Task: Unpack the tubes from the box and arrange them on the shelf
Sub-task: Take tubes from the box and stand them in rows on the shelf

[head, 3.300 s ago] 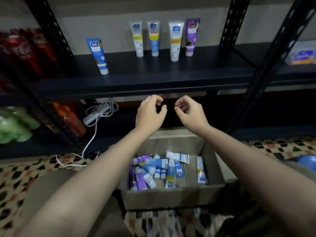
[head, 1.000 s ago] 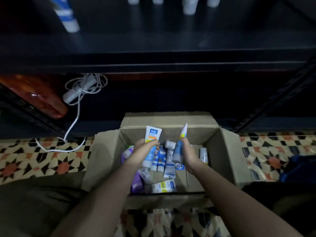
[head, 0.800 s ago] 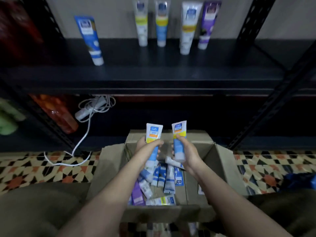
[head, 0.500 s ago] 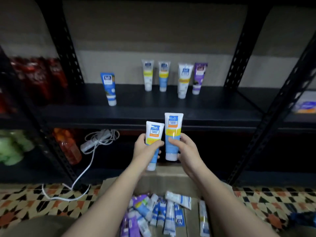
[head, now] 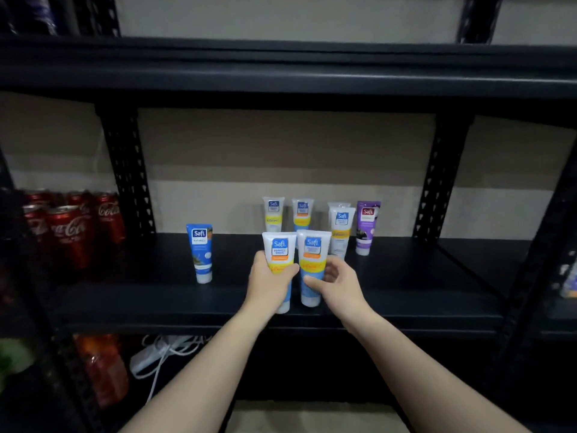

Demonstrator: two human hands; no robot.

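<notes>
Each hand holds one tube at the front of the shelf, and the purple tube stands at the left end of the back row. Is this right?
Not quite. In the head view the purple tube stands at the right end of the back row. Left hand and right hand each hold one tube at the front of the shelf.

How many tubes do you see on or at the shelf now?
7: blue tube standing left; four at the back; one in the left hand; one in the right hand. Others may be hidden.

Dim beige wall (head: 281,145) behind
</notes>
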